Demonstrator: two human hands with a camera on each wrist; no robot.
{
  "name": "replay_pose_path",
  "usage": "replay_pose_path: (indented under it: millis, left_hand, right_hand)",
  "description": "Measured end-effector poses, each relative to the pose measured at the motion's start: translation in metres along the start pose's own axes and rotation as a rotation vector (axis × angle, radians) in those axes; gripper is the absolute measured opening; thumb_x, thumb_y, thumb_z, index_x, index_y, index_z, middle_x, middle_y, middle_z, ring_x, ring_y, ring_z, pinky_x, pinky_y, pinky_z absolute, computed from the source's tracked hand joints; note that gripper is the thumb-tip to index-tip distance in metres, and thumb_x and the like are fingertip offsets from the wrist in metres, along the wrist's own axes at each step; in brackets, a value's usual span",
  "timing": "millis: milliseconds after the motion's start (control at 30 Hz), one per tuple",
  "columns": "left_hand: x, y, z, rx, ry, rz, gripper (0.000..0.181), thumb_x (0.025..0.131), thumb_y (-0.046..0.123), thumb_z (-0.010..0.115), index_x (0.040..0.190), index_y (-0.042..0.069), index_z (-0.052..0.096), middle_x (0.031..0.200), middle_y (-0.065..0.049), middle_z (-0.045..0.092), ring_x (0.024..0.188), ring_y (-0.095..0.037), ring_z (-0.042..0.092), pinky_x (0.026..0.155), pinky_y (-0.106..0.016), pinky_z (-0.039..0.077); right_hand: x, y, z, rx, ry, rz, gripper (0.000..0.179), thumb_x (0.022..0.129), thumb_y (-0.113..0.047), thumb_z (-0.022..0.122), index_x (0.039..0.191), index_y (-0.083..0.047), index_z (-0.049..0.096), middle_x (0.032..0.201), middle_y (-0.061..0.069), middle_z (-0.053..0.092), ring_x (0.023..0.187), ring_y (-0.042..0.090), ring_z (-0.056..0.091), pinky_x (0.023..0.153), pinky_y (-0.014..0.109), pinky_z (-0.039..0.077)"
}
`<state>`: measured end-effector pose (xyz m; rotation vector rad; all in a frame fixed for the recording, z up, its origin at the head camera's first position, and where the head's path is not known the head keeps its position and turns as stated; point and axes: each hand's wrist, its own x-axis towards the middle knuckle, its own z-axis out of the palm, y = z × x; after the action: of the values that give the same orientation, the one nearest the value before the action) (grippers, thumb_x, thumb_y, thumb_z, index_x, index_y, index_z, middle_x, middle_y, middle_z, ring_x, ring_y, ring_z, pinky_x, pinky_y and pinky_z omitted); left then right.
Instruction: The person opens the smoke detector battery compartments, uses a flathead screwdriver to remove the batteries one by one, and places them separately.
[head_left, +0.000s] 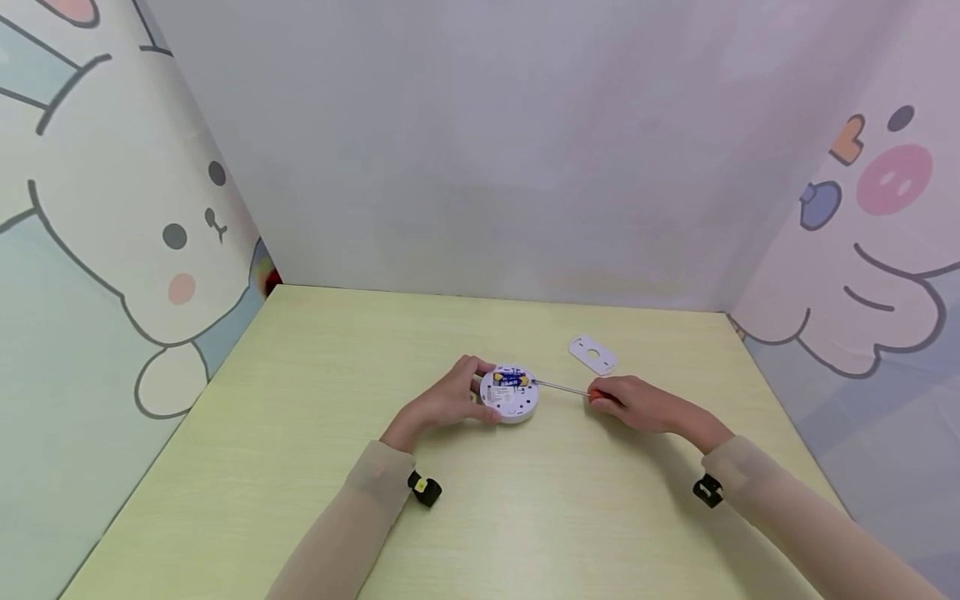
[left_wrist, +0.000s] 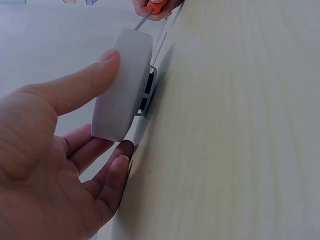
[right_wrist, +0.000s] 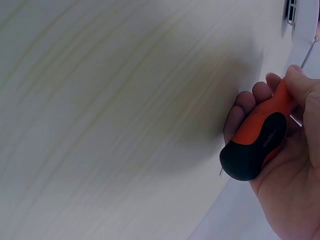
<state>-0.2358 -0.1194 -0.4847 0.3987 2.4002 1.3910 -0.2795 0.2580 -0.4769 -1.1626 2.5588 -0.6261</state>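
A round white smoke alarm (head_left: 510,408) faces back-up on the table, with blue and yellow batteries (head_left: 511,379) in its open compartment. My left hand (head_left: 450,396) grips it by the rim, thumb on the near side and fingers at the far side. In the left wrist view the alarm (left_wrist: 122,85) appears edge-on, its slotted part towards the table. My right hand (head_left: 633,402) holds a screwdriver (right_wrist: 265,132) by its orange and black handle. The metal shaft (head_left: 561,387) reaches left, its tip at the batteries' right end; exact contact is too small to tell.
Behind the right hand, a flat white mounting plate (head_left: 592,355) with a round central hole lies on the pale wooden table (head_left: 315,358). A plain light curtain (head_left: 480,167) hangs behind the table, and cartoon-printed cloths (head_left: 127,250) flank it.
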Motion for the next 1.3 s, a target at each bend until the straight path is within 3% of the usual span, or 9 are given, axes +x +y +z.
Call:
replay_pose_path:
  millis: [300, 467, 767, 1300]
  left_hand:
    - [0.001, -0.002, 0.001, 0.0, 0.004, 0.006, 0.085, 0.084, 0.027, 0.094, 0.151, 0.014, 0.045, 0.14, -0.003, 0.049, 0.119, -0.022, 0.059, 0.106, -0.044, 0.049]
    - [0.001, -0.002, 0.001, 0.008, 0.004, 0.007, 0.086, 0.083, 0.028, 0.094, 0.152, 0.015, 0.045, 0.14, -0.003, 0.049, 0.118, -0.021, 0.059, 0.105, -0.043, 0.049]
    - [0.003, -0.003, 0.002, 0.026, 0.008, 0.002, 0.087, 0.083, 0.028, 0.094, 0.154, 0.016, 0.046, 0.139, -0.002, 0.049, 0.118, -0.021, 0.059, 0.103, -0.041, 0.051]
    - [0.004, -0.005, 0.002, 0.032, 0.008, 0.012, 0.09, 0.083, 0.031, 0.095, 0.157, 0.019, 0.045, 0.142, -0.002, 0.049, 0.118, -0.02, 0.06, 0.1, -0.04, 0.052]
  right_hand:
    - [-0.006, 0.0, -0.016, -0.052, 0.025, 0.029, 0.016, 0.111, -0.02, 0.059, 0.095, -0.019, 0.057, 0.078, -0.01, 0.043, 0.072, 0.005, 0.041, 0.069, 0.028, 0.037]
    - [0.003, -0.012, -0.033, -0.072, 0.09, 0.057, 0.019, 0.111, -0.02, 0.06, 0.092, -0.017, 0.055, 0.075, -0.008, 0.041, 0.068, 0.006, 0.038, 0.066, 0.028, 0.034]
    - [0.024, -0.035, -0.055, -0.051, 0.154, 0.159, 0.014, 0.111, -0.018, 0.059, 0.113, -0.007, 0.067, 0.086, 0.003, 0.063, 0.074, 0.015, 0.051, 0.071, 0.034, 0.043]
    - [0.038, -0.051, -0.044, 0.054, 0.273, 0.239, 0.017, 0.112, -0.023, 0.057, 0.105, -0.008, 0.062, 0.079, 0.002, 0.053, 0.07, 0.017, 0.047, 0.07, 0.037, 0.041]
